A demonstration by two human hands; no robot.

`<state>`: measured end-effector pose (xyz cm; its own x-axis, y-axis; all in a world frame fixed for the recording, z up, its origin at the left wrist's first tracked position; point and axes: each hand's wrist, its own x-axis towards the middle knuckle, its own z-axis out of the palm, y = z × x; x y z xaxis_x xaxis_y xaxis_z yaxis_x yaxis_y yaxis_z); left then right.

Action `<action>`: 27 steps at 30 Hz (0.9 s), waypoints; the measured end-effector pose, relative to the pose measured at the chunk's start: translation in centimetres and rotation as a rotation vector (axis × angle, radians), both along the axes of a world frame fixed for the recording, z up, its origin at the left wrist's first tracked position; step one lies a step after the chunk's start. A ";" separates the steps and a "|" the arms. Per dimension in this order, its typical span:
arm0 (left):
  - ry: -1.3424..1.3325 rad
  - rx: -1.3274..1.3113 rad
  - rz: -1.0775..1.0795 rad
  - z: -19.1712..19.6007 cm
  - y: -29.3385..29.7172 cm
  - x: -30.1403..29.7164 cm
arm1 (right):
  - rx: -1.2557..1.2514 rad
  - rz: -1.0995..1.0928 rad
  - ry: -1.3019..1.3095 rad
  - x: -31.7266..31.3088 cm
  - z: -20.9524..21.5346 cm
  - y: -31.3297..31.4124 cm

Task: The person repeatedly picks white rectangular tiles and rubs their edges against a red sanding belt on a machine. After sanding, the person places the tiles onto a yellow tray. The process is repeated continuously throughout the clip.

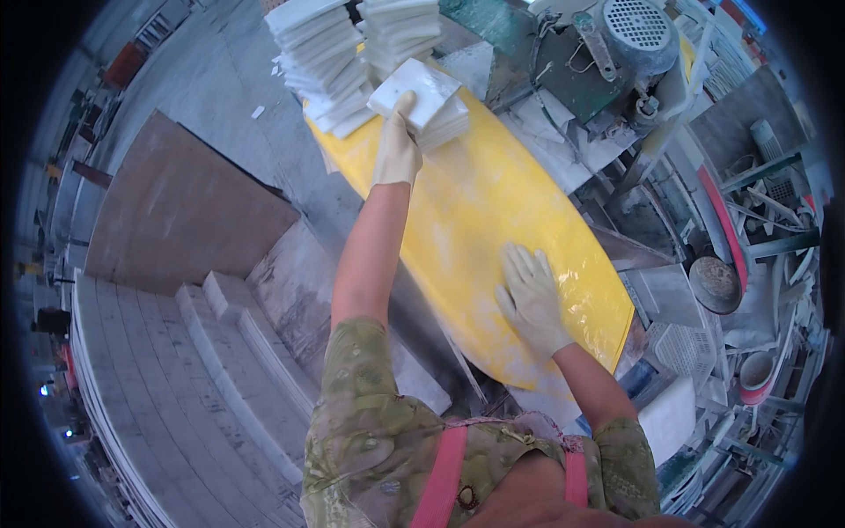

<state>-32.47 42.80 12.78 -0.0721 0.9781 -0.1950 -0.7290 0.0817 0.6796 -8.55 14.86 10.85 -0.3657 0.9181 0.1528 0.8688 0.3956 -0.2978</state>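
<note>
My left hand (397, 148), in a pale glove, reaches far forward and grips the near edge of a white square tile (418, 92) that lies on top of a short stack of such tiles. My right hand (531, 297), also gloved, lies flat with fingers spread on the yellow plastic-covered table top (480, 202), holding nothing. Taller stacks of white tiles (324, 57) stand behind at the table's far end.
A grey machine with a round motor (634, 35) stands at the back right. A rusty pan (715, 284), a white basket (682, 348) and scrap pieces crowd the right side. Rows of grey stone slabs (176, 370) and a brown board (180, 211) lie on the left.
</note>
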 end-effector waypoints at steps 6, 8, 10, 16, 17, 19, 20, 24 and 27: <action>0.034 0.146 0.041 -2.2 4.5 2.1 | -0.036 0.004 0.040 0.3 -0.3 0.0; 0.043 0.053 0.014 -2.2 5.2 2.4 | -0.028 -0.010 0.050 0.4 -0.4 -0.1; 0.093 -0.091 -0.039 -1.9 5.4 1.6 | -0.032 0.001 0.039 0.4 -0.5 -0.2; 1.122 0.283 -0.064 -1.1 5.9 -2.5 | -0.042 -0.004 0.078 0.4 -0.3 -0.1; 1.111 0.299 -0.111 -1.2 6.2 -3.0 | -0.056 -0.004 0.078 0.3 -0.2 -0.2; 0.838 0.088 -0.118 -1.9 7.2 -2.2 | -0.035 -0.003 0.103 0.3 -0.1 -0.3; 0.844 0.070 -0.053 -2.2 7.9 -1.5 | -0.009 -0.014 0.117 0.3 0.0 -0.3; 1.206 -0.060 0.075 -2.9 9.4 0.4 | -0.053 -0.028 0.163 0.4 0.2 -0.4; 1.259 0.000 0.113 -2.5 8.5 0.6 | -0.052 -0.029 0.172 0.3 0.2 -0.3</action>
<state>-31.91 51.26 10.24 -0.2904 0.9544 0.0697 0.4183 0.0611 0.9063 -8.23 14.53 11.07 -0.3112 0.9363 0.1627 0.8141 0.3510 -0.4626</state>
